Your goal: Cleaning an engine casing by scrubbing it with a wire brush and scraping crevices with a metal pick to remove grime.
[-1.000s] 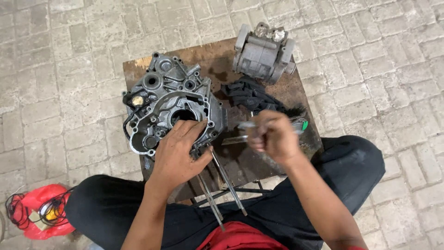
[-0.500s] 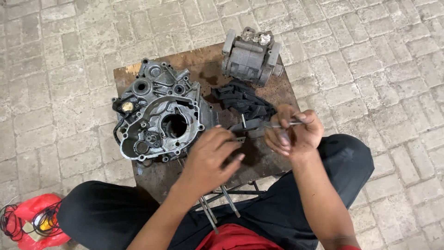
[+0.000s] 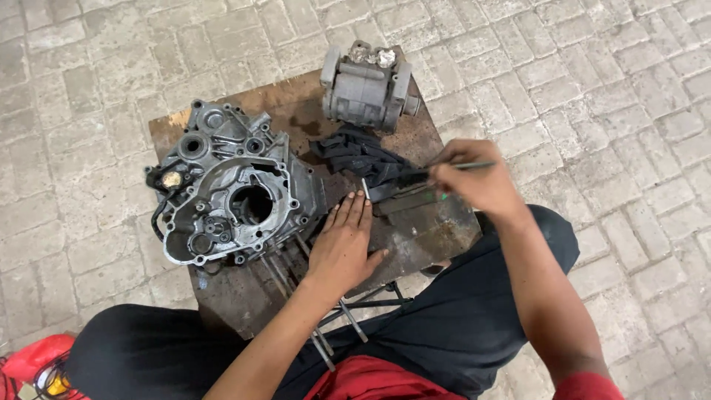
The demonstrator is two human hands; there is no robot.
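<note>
A grey metal engine crankcase half lies flat on a low wooden board, long studs sticking out from under it toward me. My left hand rests palm down, fingers together, on the board just right of the crankcase, fingertips by a small upright pin. My right hand hovers over the board's right edge and grips a thin metal rod-like tool that points left toward a black rag.
A grey engine cylinder block stands at the board's far edge. Brick paving surrounds the board. A red object with a yellow part lies at the lower left beside my knee. My legs in dark trousers flank the board's near side.
My left hand slid off the crankcase rightward and now lies flat on the board. My right hand moved right and up with the thin tool. The camera view shifted slightly.
</note>
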